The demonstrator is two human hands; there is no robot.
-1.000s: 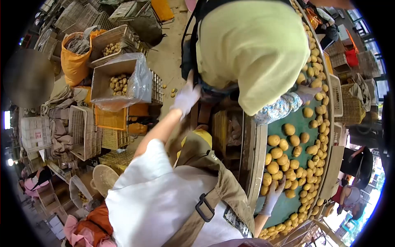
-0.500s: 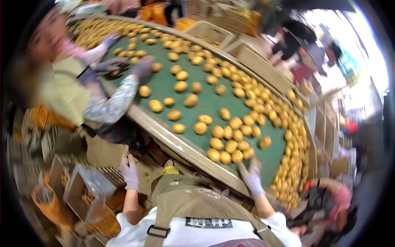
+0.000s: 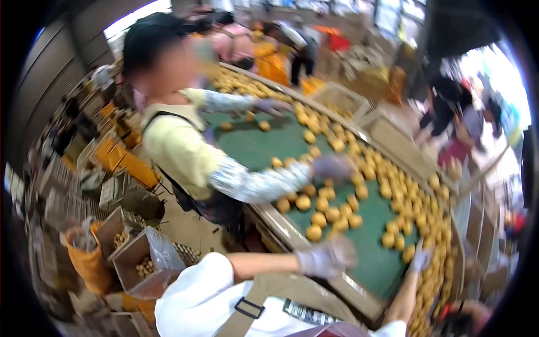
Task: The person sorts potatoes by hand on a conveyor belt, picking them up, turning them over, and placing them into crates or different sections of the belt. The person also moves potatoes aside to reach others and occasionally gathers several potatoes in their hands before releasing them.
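Observation:
My left hand [image 3: 328, 257], in a pale glove, is over the near edge of the green belt [image 3: 247, 146], just below a loose group of potatoes [image 3: 332, 213]. Motion smears its fingers, so its grip cannot be made out. Farther right, my right hand [image 3: 421, 258], also gloved, reaches to the edge of the dense band of potatoes [image 3: 426, 224]. Its fingers are stretched out against the potatoes, with none held. A co-worker's gloved hand [image 3: 334, 167] is above the same loose group, and their other hand [image 3: 272, 106] is farther up the belt.
The co-worker [image 3: 179, 140] in a yellow top stands at the belt's left side. A cardboard box [image 3: 132, 264] with a plastic liner and an orange sack [image 3: 87, 264] stand at lower left. Crates [image 3: 387, 132] line the far side. Other people are in the background.
The view has swung round. My left hand has come from beside the belt to over its near edge. My right hand is now at the dense potato band. The co-worker's arms reach across the belt.

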